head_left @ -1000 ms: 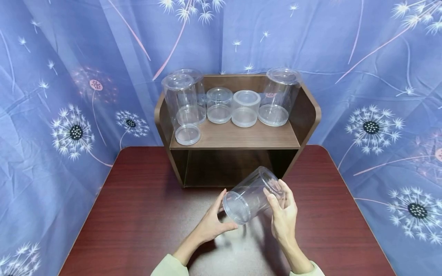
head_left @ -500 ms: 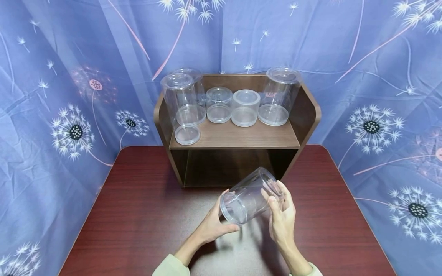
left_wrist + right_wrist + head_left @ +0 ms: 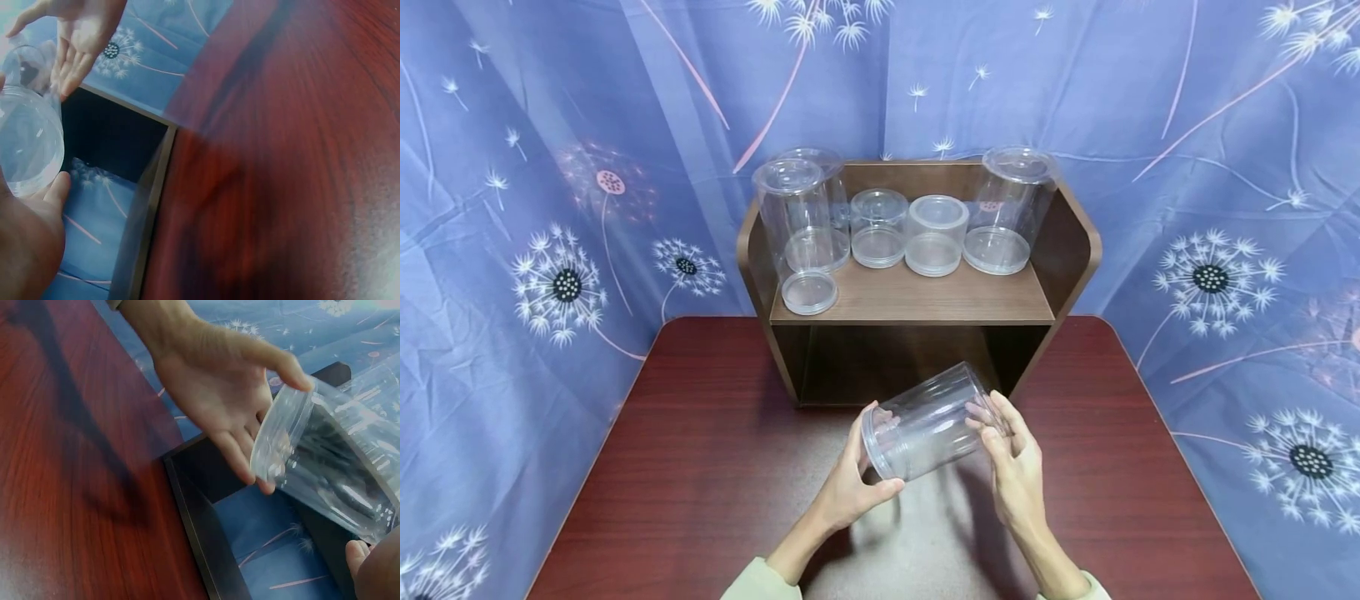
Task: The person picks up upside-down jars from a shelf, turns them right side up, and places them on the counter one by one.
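Note:
In the head view, a tall clear plastic jar (image 3: 925, 423) is held tilted on its side between both hands, above the table in front of the shelf. My left hand (image 3: 850, 487) grips its lower left end, thumb at the front and fingers behind the ringed edge. Around the upper right end curl the fingers of my right hand (image 3: 1018, 467), some of them showing through the clear wall. The left wrist view looks onto the jar's round end (image 3: 28, 140). From the right wrist, the left thumb (image 3: 287, 365) lies on the jar's edge.
A brown two-level shelf unit (image 3: 917, 302) stands at the back of the red-brown table (image 3: 700, 467). On its upper board are two tall jars (image 3: 786, 221) at left, two short jars (image 3: 936, 237) mid-board and another tall jar (image 3: 1009, 212) at right. Blue patterned cloth (image 3: 647, 125) surrounds the table.
The jar has turned closer to level, its left end shifting left and slightly up with my left hand. My right hand keeps its grip with little movement. The shelf's jars stay put.

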{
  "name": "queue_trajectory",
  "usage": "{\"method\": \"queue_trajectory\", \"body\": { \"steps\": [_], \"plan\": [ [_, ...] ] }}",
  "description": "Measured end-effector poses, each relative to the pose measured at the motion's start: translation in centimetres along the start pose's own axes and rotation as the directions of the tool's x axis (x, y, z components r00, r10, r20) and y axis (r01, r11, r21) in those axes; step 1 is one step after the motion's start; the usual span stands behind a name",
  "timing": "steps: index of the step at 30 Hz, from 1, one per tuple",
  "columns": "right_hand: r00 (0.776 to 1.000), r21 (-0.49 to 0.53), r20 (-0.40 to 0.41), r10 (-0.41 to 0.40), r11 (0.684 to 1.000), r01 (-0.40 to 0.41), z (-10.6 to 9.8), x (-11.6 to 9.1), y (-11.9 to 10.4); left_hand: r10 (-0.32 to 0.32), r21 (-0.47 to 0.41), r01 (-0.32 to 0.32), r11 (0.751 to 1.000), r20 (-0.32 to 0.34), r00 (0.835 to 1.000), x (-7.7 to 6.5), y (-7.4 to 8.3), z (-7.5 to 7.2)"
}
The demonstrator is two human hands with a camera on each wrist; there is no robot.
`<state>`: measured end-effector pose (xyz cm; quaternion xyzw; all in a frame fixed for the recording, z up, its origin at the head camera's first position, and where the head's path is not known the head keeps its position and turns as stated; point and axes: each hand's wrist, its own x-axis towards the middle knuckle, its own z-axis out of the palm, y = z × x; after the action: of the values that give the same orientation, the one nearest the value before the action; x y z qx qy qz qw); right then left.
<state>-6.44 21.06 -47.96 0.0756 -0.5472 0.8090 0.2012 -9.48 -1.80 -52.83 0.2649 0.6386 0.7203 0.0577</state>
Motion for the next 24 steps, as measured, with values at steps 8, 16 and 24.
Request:
{"method": "queue_trajectory", "body": {
  "steps": [8, 16, 24],
  "plan": [
    [1.000, -0.193, 0.003, 0.028, 0.981, -0.027, -0.8, 0.5, -1.0, 0.068, 0.015, -0.068, 0.998, -0.026, 0.997, -0.1, 1.3, -0.9],
    [0.997, -0.388, -0.064, 0.037, 0.920, -0.059, -2.6, 2.4, -2.5, 0.112, 0.119, -0.103, 0.988, -0.070, 0.991, -0.8, 2.4, -2.9],
    [0.985, -0.533, -0.170, -0.036, 0.844, -0.061, -4.5, 4.9, -4.4, 0.151, 0.233, -0.126, 0.964, -0.095, 0.984, -1.6, 2.8, -4.8]
  ]
}}
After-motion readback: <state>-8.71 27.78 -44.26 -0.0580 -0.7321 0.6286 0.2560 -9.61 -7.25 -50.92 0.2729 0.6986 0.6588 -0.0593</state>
